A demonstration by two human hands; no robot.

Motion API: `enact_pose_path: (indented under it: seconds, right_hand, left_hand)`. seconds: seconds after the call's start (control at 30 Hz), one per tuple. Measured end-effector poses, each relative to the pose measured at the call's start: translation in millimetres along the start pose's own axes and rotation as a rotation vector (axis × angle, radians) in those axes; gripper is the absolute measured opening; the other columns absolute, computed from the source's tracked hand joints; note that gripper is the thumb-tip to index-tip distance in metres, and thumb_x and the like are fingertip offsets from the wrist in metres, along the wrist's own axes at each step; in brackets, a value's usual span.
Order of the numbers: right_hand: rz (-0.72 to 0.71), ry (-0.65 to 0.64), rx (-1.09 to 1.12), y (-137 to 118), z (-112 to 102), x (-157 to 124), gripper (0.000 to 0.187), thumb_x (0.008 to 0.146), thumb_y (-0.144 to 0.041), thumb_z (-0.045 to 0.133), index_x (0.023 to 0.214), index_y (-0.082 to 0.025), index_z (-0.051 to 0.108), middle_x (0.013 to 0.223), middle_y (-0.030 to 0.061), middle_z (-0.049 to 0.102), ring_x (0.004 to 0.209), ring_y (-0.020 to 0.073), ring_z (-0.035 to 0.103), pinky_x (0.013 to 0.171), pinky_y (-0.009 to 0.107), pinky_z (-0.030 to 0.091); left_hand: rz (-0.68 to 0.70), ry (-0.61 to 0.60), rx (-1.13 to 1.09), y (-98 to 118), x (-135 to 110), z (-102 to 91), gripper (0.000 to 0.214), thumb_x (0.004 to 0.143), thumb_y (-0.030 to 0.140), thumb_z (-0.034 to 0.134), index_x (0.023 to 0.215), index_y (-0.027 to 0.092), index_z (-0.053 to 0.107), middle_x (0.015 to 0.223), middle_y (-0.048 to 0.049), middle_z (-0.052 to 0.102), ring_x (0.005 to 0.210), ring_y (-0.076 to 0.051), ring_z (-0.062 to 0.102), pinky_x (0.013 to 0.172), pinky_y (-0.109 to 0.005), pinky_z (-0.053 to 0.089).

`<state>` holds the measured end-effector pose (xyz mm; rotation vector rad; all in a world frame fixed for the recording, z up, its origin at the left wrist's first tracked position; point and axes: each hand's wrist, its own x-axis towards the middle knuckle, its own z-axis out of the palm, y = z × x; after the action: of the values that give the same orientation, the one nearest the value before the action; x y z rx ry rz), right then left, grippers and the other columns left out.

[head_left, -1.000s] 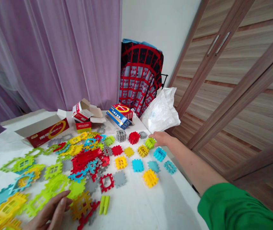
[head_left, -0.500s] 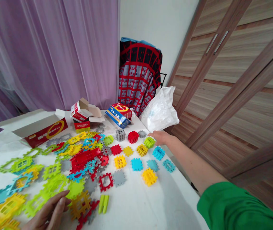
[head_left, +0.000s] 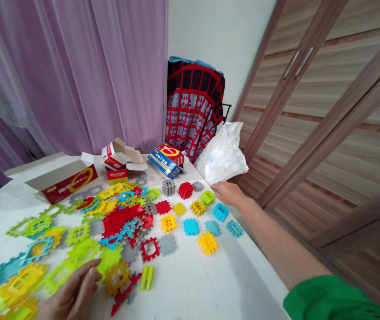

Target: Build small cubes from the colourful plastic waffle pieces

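Many flat and boxy plastic waffle blocks in red, yellow, green, blue and grey lie spread over a white table. My right hand reaches to the far right edge, beside a small green block and just under a white plastic bag; its fingers are curled and I cannot see anything in them. My left hand rests at the near left with fingers loosely bent on lime green flat pieces. A blue block sits just below the right wrist.
An open red carton, a small opened red-and-white box and a blue-and-red box stand at the table's back. A chair draped in red-checked cloth is behind. Purple curtains hang left; wooden wardrobe doors fill the right.
The view has shifted slightly. My right hand has drawn back a little from the green block toward the table edge; my left hand stays on the flat pieces.
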<state>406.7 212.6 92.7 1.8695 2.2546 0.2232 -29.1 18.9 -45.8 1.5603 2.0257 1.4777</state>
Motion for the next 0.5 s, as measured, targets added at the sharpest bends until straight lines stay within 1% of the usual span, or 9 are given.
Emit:
enact_pose_path:
  seconds: [0.07,0.17,0.27,0.33,0.43,0.5]
  right_hand:
    - [0.002,0.069,0.041,-12.0,2.9,-9.5,0.038,0.092,-0.024,0.042,0.122,-0.027,0.065,0.122,0.0054,0.068,0.106,0.0214,0.064,0.084,0.029,0.046]
    - [-0.022,0.144,0.109,-36.2,7.8,-23.3,0.035,0.093,-0.025,0.042,0.116,-0.027,0.069,0.120,0.0040,0.069,0.102,0.0205,0.065,0.083,0.028,0.047]
    - [-0.106,0.175,0.171,-66.1,8.9,-35.3,0.034,0.093,-0.025,0.043,0.113,-0.027,0.070,0.118,0.0034,0.070,0.101,0.0196,0.066,0.083,0.027,0.048]
    - [-0.183,0.182,0.216,-89.0,6.4,-42.5,0.034,0.093,-0.024,0.042,0.112,-0.027,0.071,0.118,0.0028,0.071,0.103,0.0188,0.066,0.085,0.027,0.047]
    - [-0.276,0.186,0.281,-127.4,-1.0,-52.5,0.034,0.092,-0.022,0.043,0.111,-0.028,0.071,0.116,0.0025,0.071,0.103,0.0178,0.065,0.088,0.026,0.046]
    - [-0.325,0.189,0.322,-156.4,-6.5,-59.3,0.033,0.092,-0.023,0.043,0.110,-0.028,0.071,0.114,0.0024,0.072,0.102,0.0175,0.066,0.087,0.026,0.046]
  left_hand:
    - [-0.004,-0.068,-0.050,-0.3,-0.1,-0.7,0.049,0.074,0.071,0.054,0.090,0.029,0.072,0.062,0.0030,0.072,0.051,-0.016,0.068,0.048,-0.021,0.055]
    - [-0.001,-0.073,-0.068,3.8,0.6,-2.6,0.041,0.079,0.061,0.055,0.093,0.025,0.070,0.058,0.0038,0.067,0.047,-0.013,0.063,0.047,-0.020,0.052]
    - [-0.039,-0.018,-0.088,7.9,5.4,-8.3,0.039,0.085,0.055,0.050,0.096,0.022,0.068,0.058,0.0037,0.064,0.047,-0.013,0.060,0.048,-0.022,0.051]
    - [-0.073,0.058,-0.104,9.4,9.9,-14.8,0.039,0.086,0.054,0.048,0.096,0.021,0.068,0.058,0.0036,0.062,0.048,-0.013,0.060,0.050,-0.022,0.051]
    - [-0.132,0.173,-0.116,10.3,15.5,-27.5,0.040,0.085,0.054,0.047,0.095,0.021,0.067,0.061,0.0024,0.064,0.053,-0.014,0.063,0.053,-0.024,0.052]
    - [-0.138,0.206,-0.092,9.3,17.2,-36.8,0.040,0.085,0.054,0.046,0.094,0.022,0.068,0.063,0.0011,0.068,0.058,-0.016,0.066,0.057,-0.025,0.054]
